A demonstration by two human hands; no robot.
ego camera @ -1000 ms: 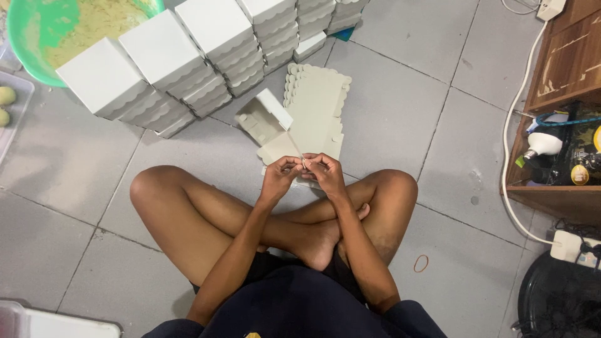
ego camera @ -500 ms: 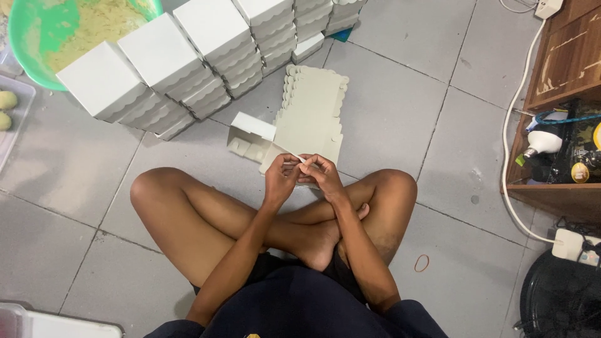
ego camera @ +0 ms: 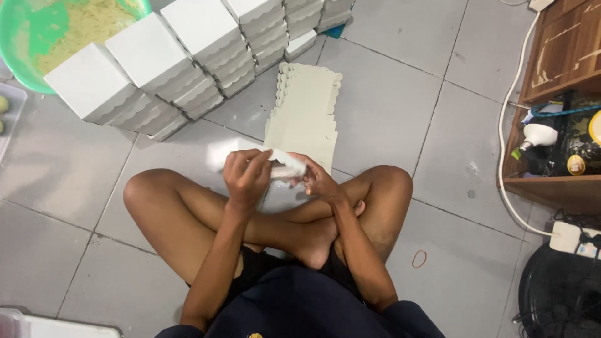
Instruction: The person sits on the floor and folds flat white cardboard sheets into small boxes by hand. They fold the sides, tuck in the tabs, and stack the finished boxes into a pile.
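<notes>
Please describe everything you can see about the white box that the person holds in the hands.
The box is white, looks like thin card, and is blurred, so its details are unclear. It lies roughly level above the crossed legs, in front of the pile of flat blanks. The left hand grips it from above, fingers curled over its middle; the right hand holds its right end. One pale end sticks out left of the left hand. Whether it is fully folded cannot be told.

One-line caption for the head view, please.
Seated cross-legged on a tiled floor, both hands fold a white box beside stacked boxes.
</notes>
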